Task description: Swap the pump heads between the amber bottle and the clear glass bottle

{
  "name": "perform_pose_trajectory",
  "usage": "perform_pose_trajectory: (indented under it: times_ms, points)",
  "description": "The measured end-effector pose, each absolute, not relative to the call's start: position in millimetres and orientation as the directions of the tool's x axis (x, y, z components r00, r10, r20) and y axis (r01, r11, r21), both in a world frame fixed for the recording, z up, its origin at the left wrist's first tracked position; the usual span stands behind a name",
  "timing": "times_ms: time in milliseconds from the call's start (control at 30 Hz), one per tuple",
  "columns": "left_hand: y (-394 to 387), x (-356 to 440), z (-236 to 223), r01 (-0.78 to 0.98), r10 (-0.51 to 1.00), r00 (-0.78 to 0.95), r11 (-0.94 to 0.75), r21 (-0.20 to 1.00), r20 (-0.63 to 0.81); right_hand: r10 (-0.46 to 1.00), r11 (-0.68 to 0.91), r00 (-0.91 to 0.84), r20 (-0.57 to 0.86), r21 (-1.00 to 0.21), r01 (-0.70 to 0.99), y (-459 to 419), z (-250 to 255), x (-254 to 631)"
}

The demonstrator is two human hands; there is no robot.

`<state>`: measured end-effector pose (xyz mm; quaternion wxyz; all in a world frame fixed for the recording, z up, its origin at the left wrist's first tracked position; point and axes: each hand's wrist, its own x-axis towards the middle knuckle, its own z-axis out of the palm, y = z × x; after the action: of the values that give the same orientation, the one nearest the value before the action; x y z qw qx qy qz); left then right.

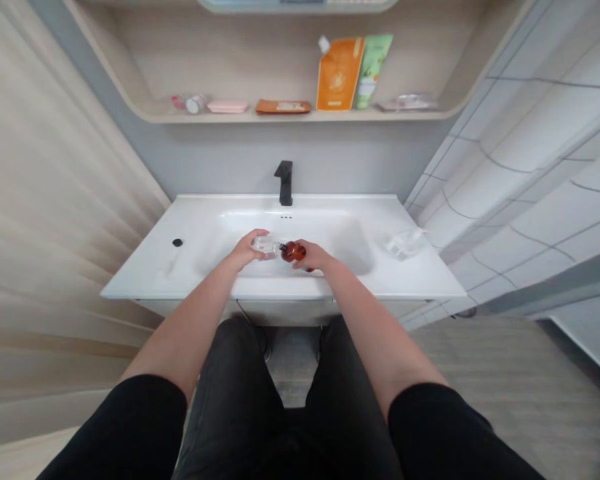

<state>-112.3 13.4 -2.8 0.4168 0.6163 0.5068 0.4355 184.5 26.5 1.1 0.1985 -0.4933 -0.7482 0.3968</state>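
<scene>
Over the white sink basin (330,230), my left hand (246,251) is closed around a clear, see-through bottle (266,247). My right hand (314,255) grips an amber bottle (293,251) that lies tilted on its side. Its dark neck points left at the clear bottle's end; whether the two touch I cannot tell. No liquid can be made out between them. On the left part of the counter sits a small black cap (177,243), with a faint pale strip (170,265) near it.
A black faucet (285,183) rises behind the basin. Crumpled clear plastic (405,243) lies on the counter's right side. Above, a shelf (205,117) holds an orange pouch (339,73), a green tube (373,70) and several small items. A pale curtain (55,200) hangs at left.
</scene>
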Motion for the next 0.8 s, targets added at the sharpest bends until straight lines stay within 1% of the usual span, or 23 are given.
perform_pose_trajectory:
  times_ms: [167, 467, 667, 800]
  points:
    - [14.1, -112.4, -3.7, 0.255, 0.988, 0.109, -0.131, 0.958, 0.106, 0.897, 0.184, -0.428, -0.112, -0.785, 0.591, 25.3, 3.1, 184.4]
    - [14.1, -111.9, -3.4, 0.256, 0.987, 0.106, -0.144, 0.956, 0.121, 0.894, 0.218, -0.439, -0.087, -0.771, 0.598, 28.4, -0.9, 184.4]
    - [11.0, -108.2, 1.3, 0.236, 0.99, 0.11, -0.114, 0.965, 0.09, 0.898, 0.184, -0.426, -0.111, -0.784, 0.593, 27.6, -0.4, 184.5]
    - [9.2, -107.1, 3.4, 0.261, 0.991, 0.103, -0.113, 0.959, 0.089, 0.895, 0.172, -0.427, -0.125, -0.789, 0.59, 27.4, -0.5, 184.9]
